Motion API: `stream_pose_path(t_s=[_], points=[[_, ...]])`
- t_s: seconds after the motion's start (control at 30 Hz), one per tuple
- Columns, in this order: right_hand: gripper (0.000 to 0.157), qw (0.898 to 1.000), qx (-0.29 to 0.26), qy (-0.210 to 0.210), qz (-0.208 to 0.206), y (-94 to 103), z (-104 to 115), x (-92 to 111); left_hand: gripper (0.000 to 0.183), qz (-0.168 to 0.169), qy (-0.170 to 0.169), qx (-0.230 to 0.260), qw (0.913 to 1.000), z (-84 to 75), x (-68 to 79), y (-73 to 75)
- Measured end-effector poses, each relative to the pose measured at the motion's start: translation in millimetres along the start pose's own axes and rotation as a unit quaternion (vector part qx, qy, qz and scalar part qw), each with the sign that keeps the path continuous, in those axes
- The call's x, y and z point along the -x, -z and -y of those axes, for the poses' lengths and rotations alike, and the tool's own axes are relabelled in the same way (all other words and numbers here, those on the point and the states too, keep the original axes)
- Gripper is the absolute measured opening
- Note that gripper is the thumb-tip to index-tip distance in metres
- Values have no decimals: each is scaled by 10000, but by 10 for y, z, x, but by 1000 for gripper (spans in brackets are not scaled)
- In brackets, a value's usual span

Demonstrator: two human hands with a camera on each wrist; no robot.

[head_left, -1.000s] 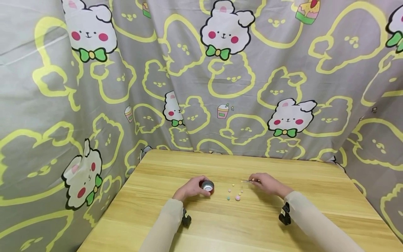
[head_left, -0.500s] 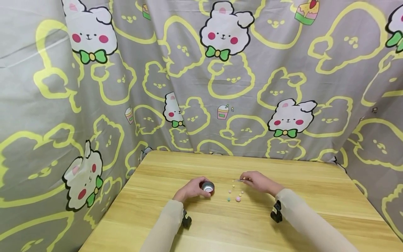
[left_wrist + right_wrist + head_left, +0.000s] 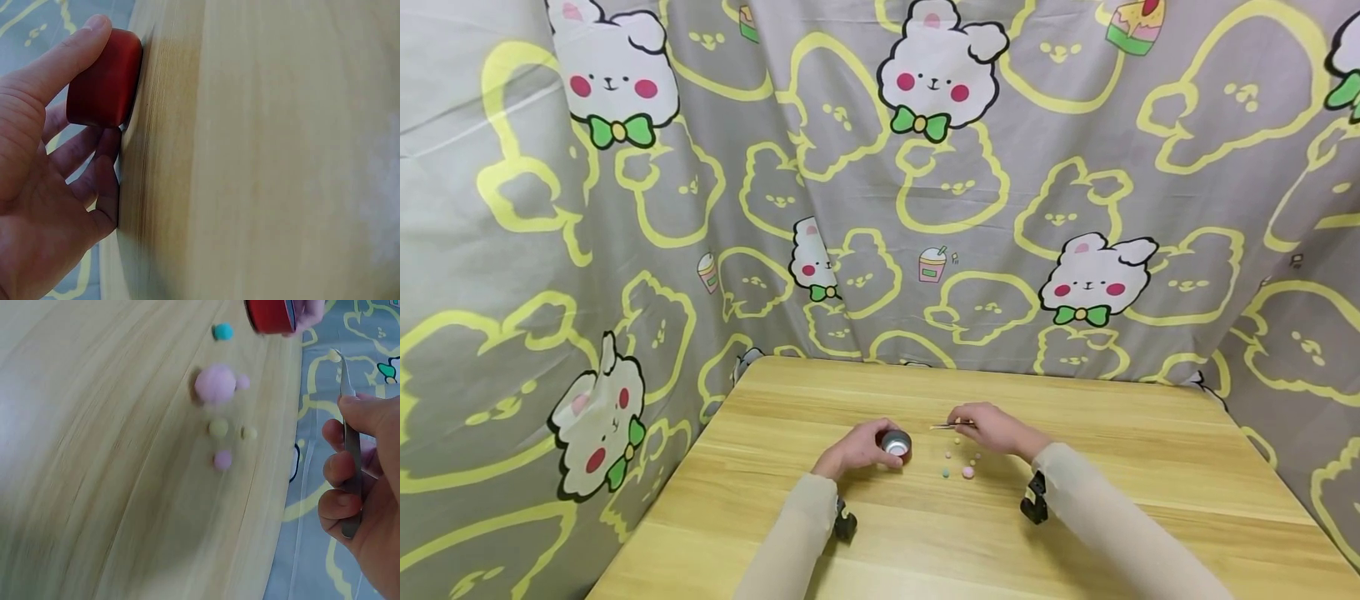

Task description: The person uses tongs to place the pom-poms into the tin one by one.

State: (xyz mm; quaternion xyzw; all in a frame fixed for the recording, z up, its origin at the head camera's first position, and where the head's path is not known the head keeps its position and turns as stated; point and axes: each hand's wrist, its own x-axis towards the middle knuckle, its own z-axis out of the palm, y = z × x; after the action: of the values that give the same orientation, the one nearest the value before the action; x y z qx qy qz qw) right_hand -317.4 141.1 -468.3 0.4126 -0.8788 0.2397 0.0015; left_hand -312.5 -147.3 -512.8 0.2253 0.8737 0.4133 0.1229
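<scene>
My left hand (image 3: 859, 447) grips a small round red tin (image 3: 105, 81) on the table, thumb on one side and fingers on the other. Its silvery inside shows in the head view. To the right of it, my right hand (image 3: 996, 428) holds metal tweezers (image 3: 352, 450) above the table, their bent tips pointing toward the tin. A small pale yellow ball (image 3: 334, 356) sits at the tips. Below lie several little balls: a larger pink one (image 3: 215, 384), a teal one (image 3: 223, 332), a yellow one (image 3: 218, 429) and a small pink one (image 3: 222, 460).
The wooden table (image 3: 820, 387) carries all of this. A grey curtain (image 3: 865, 200) with printed bunnies hangs behind and at both sides. Black wrist cameras are strapped to both sleeves.
My right hand has moved left with the tweezers, passing over the far side of the balls toward the tin. The left hand and tin have stayed in place.
</scene>
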Motion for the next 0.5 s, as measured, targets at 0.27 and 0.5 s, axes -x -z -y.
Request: stream_pose_path(t_s=[0.27, 0.5], points=[[13, 9999, 84, 114, 51, -90, 85, -134, 43, -3, -9, -1, 10000, -66, 9, 13], [12, 9996, 52, 233, 174, -160, 154, -234, 43, 11, -24, 1, 10000, -77, 27, 20]])
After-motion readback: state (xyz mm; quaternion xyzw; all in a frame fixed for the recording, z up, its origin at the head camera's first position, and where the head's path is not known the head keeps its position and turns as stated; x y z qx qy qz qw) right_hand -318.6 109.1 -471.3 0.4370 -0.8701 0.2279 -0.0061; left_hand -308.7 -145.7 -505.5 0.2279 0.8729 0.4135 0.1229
